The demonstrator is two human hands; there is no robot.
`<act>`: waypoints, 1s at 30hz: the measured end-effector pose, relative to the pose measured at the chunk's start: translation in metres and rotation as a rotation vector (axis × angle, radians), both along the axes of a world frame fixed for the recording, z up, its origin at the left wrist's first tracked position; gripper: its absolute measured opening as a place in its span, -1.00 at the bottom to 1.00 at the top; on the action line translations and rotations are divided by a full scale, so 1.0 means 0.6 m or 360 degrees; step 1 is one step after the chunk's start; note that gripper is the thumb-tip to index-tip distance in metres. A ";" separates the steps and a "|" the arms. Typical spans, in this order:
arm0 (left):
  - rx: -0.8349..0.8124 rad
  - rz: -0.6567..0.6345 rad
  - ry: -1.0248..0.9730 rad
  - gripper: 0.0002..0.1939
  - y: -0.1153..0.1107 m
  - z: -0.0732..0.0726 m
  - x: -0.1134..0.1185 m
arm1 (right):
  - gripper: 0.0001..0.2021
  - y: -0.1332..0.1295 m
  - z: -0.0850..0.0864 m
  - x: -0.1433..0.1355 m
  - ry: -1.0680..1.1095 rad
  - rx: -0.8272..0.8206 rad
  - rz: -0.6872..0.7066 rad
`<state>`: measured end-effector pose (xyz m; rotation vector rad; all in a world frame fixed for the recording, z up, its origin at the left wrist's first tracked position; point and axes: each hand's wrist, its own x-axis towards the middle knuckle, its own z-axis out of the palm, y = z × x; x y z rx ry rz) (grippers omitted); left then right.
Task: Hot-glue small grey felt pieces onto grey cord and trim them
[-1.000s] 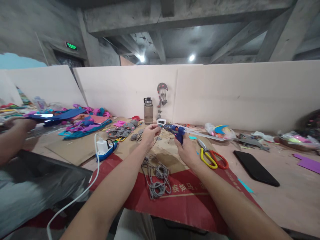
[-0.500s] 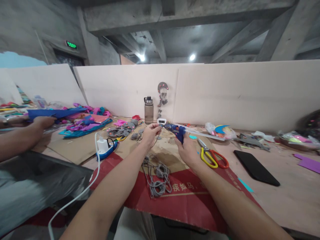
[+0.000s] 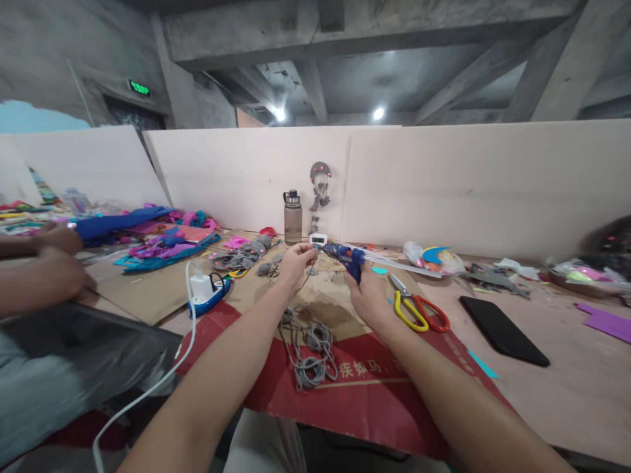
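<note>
My right hand (image 3: 367, 292) is wrapped round the handle of a blue glue gun (image 3: 351, 257), with a long clear glue stick (image 3: 399, 263) out of its back. The gun's nozzle points left at the fingertips of my left hand (image 3: 297, 263). Those fingers are pinched on something too small to make out, and a grey cord hangs beneath them. A tangled bundle of grey cord (image 3: 315, 355) lies below on the red and brown cardboard (image 3: 384, 407). To the right of my right hand are scissors (image 3: 419, 309) with one yellow and one red handle.
A bottle (image 3: 292, 220) and a grey moon-shaped hanging piece (image 3: 320, 174) are at the back. A black phone (image 3: 503, 330) lies at right. At left are a blue power strip (image 3: 210, 301), a white cable, coloured felt (image 3: 167, 253) and another person's hands (image 3: 62, 263).
The other person's hands at the left have moved left and down, away from the blue felt. My own hands and the glue gun have hardly moved.
</note>
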<state>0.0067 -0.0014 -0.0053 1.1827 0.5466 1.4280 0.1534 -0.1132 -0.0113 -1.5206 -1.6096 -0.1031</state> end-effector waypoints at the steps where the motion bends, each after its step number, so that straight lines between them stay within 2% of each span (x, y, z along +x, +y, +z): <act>1: 0.0002 0.0001 0.0003 -0.72 0.000 -0.001 0.001 | -0.66 0.000 0.000 -0.001 0.0002 -0.0002 0.0003; 6: 0.0012 -0.0014 0.0034 -0.72 0.002 -0.006 0.004 | -0.66 -0.001 0.003 -0.002 -0.0008 -0.0004 0.0002; 13: -0.0021 0.0016 -0.0012 -0.68 0.003 0.002 -0.004 | -0.64 -0.003 0.003 -0.003 0.0066 0.0014 0.0043; 18: -0.0042 0.0031 -0.0025 -0.66 0.009 0.002 -0.011 | -0.65 0.013 -0.005 0.011 0.0324 0.0098 0.0022; 20: -0.0026 0.0064 0.0027 -0.71 0.010 0.001 -0.011 | -0.67 0.029 -0.015 0.026 0.0470 -0.0016 -0.0030; 22: 0.0038 0.0100 0.0118 -0.77 0.008 -0.001 -0.008 | -0.72 0.047 -0.029 0.044 0.0547 -0.0254 -0.0060; 25: 0.0184 0.0153 0.0246 -0.85 0.001 -0.002 -0.003 | -0.84 0.064 -0.048 0.071 0.0393 -0.0537 -0.0050; 27: 0.0294 0.0206 0.0302 -0.88 -0.004 -0.002 0.000 | -0.87 0.067 -0.054 0.084 0.0289 -0.0535 -0.0137; 30: 0.0480 0.0379 0.0459 -0.91 -0.016 0.002 0.001 | -0.85 0.061 -0.046 0.084 0.0193 -0.0272 -0.0354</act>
